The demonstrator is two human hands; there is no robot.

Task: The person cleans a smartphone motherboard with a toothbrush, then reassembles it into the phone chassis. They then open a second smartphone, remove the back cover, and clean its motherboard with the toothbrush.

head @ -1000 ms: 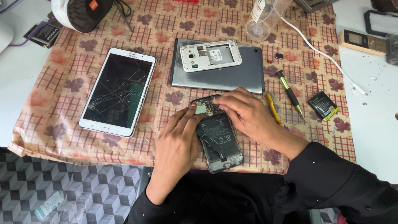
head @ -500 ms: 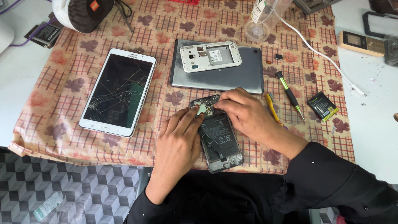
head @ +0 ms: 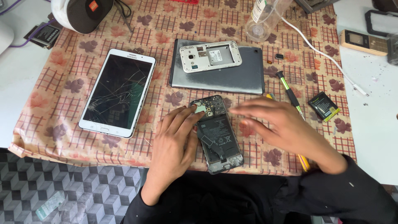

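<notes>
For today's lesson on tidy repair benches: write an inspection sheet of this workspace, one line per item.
Surface: patterned cloth with leaf and grid print, spread over a white table.
Job's things: opened phone, back off, battery showing.
Clutter: cracked white tablet; grey tablet with a silver phone frame on it; green-handled screwdriver; small battery pack; clear bottle; round speaker.
Hands: left hand touches the phone's left edge; right hand hovers beside it, blurred.
Cables: white cable across the right side.
Surroundings: grey cube-pattern floor.
</notes>
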